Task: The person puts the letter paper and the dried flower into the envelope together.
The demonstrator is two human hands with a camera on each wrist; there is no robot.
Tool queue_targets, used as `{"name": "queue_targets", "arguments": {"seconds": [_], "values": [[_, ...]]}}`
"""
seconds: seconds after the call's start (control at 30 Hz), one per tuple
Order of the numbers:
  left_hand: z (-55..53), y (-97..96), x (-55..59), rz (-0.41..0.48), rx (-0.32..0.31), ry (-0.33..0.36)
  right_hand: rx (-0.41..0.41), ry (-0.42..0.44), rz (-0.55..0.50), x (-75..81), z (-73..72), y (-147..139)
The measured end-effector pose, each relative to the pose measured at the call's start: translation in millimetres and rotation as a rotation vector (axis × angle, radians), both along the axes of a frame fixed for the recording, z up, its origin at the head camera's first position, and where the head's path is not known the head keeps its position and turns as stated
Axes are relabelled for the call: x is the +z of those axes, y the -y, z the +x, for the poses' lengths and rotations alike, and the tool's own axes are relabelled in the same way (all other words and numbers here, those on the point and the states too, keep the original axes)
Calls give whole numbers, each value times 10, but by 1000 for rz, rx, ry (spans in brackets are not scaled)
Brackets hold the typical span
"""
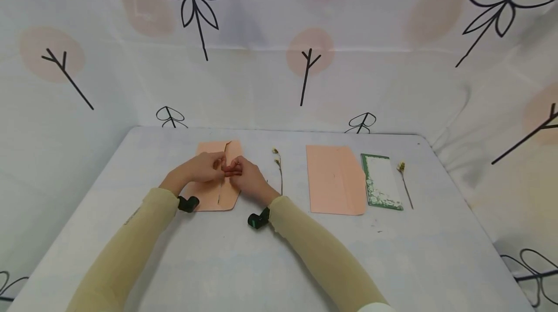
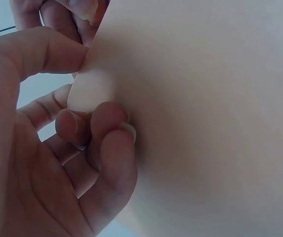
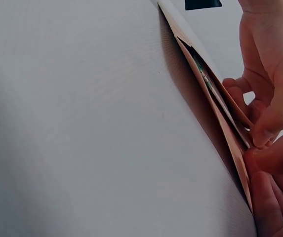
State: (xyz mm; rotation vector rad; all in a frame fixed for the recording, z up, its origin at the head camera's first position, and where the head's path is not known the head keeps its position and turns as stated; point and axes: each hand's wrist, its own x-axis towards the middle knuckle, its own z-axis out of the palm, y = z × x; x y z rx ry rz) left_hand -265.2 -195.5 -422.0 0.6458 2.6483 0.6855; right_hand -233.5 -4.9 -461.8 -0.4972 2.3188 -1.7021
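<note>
While your left hand (image 1: 202, 167) and right hand (image 1: 250, 181) meet over the left envelope (image 1: 208, 193) on the desk (image 1: 244, 268) in the head view, a dried stem (image 1: 280, 171) lies just beside it (a second envelope (image 1: 333, 181) sits apart). In the left wrist view, your left hand pinches the paper edge. In the right wrist view, your right hand seems to grip it too; a green-patterned card (image 3: 208, 79) shows inside. You appear to be working the opening, which calls for a light, even hold.
</note>
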Motion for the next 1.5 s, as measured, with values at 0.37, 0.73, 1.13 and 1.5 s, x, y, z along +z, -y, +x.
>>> {"name": "queue_targets", "arguments": {"seconds": [0.37, 0.73, 1.13, 1.5], "values": [[5, 10, -32, -6, 5, 7, -20, -64, 26, -32, 14, -43], [-14, -12, -42, -32, 43, 50, 24, 2, -32, 2, -7, -103], [-5, -56, -4, -64, 36, 35, 19, -5, -60, 115, 65, -164], [-35, -75, -30, -102, 56, 61, -23, -70, 19, 230, 94, -356]]}}
